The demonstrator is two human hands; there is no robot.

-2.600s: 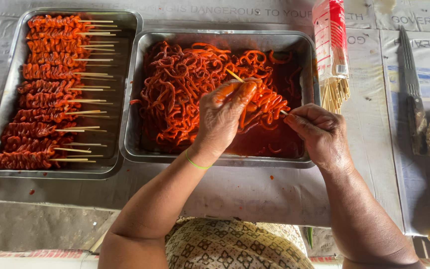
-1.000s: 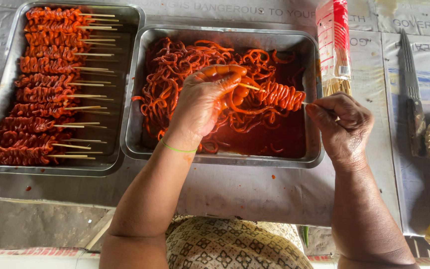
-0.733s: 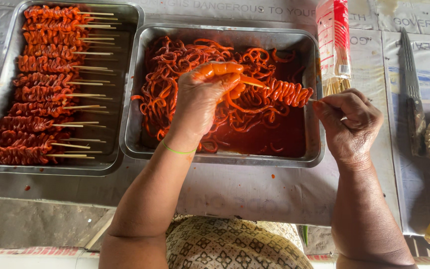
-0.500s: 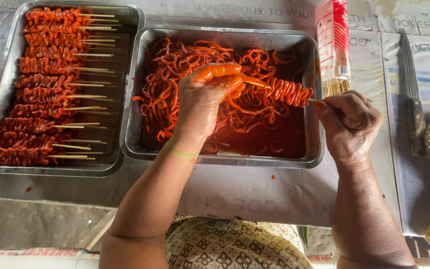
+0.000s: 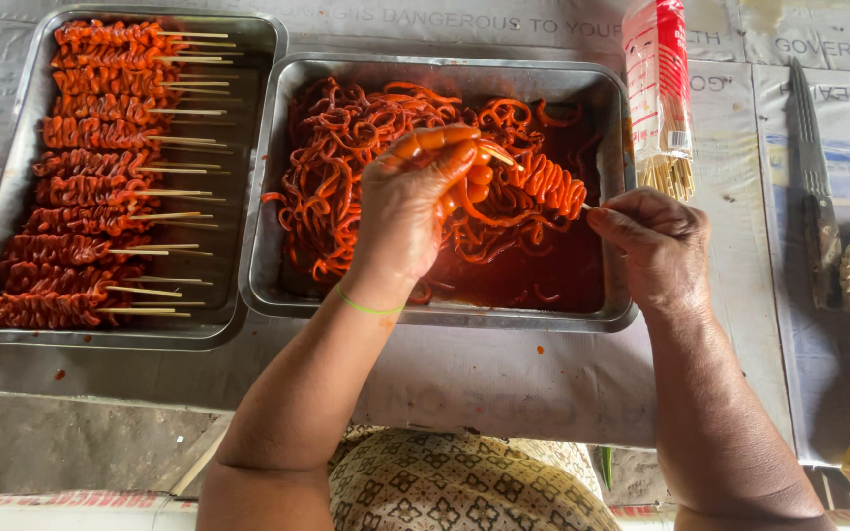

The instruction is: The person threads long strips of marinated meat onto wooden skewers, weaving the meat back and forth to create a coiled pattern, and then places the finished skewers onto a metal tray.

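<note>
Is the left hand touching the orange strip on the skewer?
Touching. The head view shows the left hand pinching the orange strip at the skewer tip.

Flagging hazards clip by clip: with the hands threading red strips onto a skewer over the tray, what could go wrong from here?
1. The skewer tip points toward the left hand, whose fingers push strips on beside it; a slip could prick them.
2. The right hand has only a pinch grip on the skewer's end, and sauce may make it slippery.
3. The knife lies bare on the table just beyond the right hand; a careless reach for the pack of skewers might brush it.
</note>
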